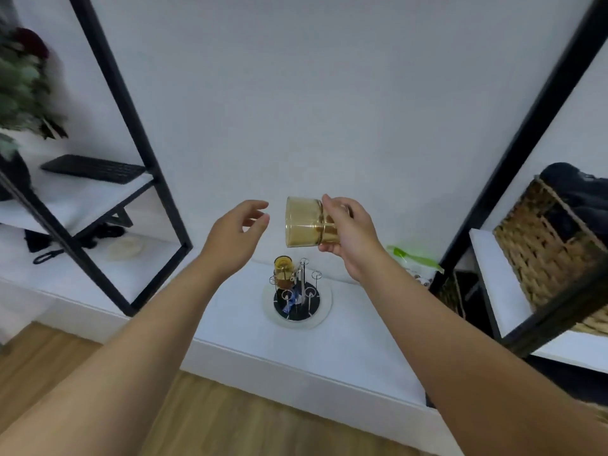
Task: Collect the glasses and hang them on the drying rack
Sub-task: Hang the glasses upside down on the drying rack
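My right hand [350, 236] grips an amber glass [304, 222] by its base, tipped on its side with the mouth facing left, held in the air above the rack. My left hand [238, 236] hovers just left of the glass, fingers loosely curved and holding nothing. Below them a metal drying rack [301, 291] with thin looped prongs stands on a dark round base inside a white plate [324, 307] on the low white shelf. A second amber glass [283, 271] hangs on a prong at the rack's back left.
Black-framed shelving stands on both sides. The left shelf [75, 195] carries a black keyboard [93, 167] and a plant [23, 83]; the right one holds a wicker basket [546, 245]. A green-topped bag [413, 263] lies behind my right wrist. Wooden floor runs in front.
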`<state>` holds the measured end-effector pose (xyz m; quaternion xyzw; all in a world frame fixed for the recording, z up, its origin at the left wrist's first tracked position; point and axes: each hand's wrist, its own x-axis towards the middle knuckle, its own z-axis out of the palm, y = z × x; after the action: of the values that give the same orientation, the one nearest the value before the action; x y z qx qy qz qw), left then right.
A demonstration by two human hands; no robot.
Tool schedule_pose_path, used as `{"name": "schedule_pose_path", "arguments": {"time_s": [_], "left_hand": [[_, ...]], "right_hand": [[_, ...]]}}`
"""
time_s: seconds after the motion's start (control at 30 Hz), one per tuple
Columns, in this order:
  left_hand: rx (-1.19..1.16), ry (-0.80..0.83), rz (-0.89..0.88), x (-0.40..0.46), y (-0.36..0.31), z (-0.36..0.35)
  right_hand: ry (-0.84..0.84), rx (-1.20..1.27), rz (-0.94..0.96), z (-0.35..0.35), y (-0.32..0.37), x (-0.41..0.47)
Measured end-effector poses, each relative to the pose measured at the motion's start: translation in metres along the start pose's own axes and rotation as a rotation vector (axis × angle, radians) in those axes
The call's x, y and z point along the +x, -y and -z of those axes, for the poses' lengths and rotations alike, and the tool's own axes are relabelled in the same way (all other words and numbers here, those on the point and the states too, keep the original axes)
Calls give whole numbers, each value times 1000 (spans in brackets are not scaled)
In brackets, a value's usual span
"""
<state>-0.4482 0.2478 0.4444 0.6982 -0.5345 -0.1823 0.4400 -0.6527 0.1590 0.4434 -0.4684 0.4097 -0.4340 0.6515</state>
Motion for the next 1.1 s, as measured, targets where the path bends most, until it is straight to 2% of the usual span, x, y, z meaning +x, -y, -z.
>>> {"name": "schedule_pose_path", "arguments": {"time_s": [0.23,0.4,0.63,0.8,1.1], "left_hand": [[-29,230,-93,56,70,-21],[-3,343,-57,76,145,-49],[127,394,-2,87,263,-95],[233,433,-12,92,333,-130],[259,473,-74,104,381,-184]], "right_hand": [[-195,68,-51,-16,-47,15],[-262,48,-81,-27,-98,16],[-416,-7,-98,-22,-172,31],[-432,-55,-92,-13,-233,49],[-419,-105,-73,-6,-315,62]]}}
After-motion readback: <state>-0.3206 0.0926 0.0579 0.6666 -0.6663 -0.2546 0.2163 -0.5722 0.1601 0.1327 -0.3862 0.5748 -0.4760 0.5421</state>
